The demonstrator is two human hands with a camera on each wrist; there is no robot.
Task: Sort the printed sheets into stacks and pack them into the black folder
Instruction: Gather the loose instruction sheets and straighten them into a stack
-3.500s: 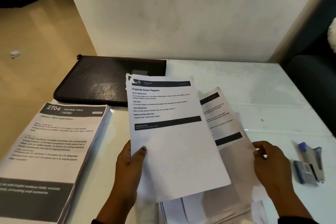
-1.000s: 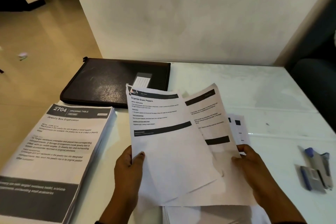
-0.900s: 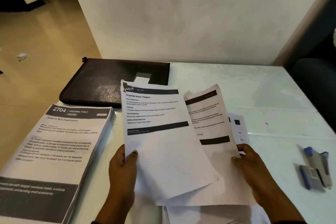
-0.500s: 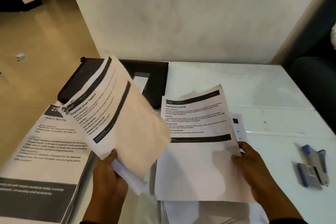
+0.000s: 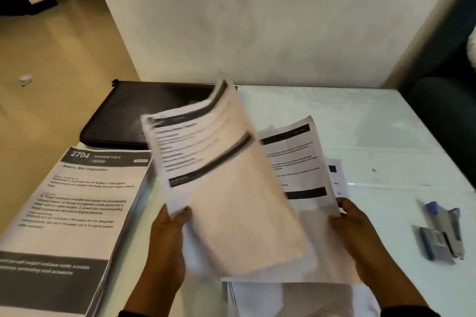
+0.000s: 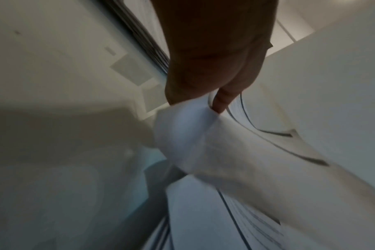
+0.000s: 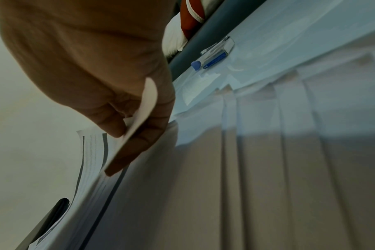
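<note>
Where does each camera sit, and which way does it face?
Head: looks down at the table; both hands visible.
Left wrist: looks along the left hand, which pinches a blurred sheet.
Right wrist: looks along the right hand, which pinches another sheet.
Shared: head and right wrist show the stapler.

Raised sheet (image 5: 221,188) motion-blurred, hiding folder's (image 5: 123,116) corner

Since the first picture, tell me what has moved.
The left hand swung its gripped sheets left toward the thick stack, then back to centre, bowed. The right hand pinches a different sheet. Black folder, stack and stapler unmoved.
</note>
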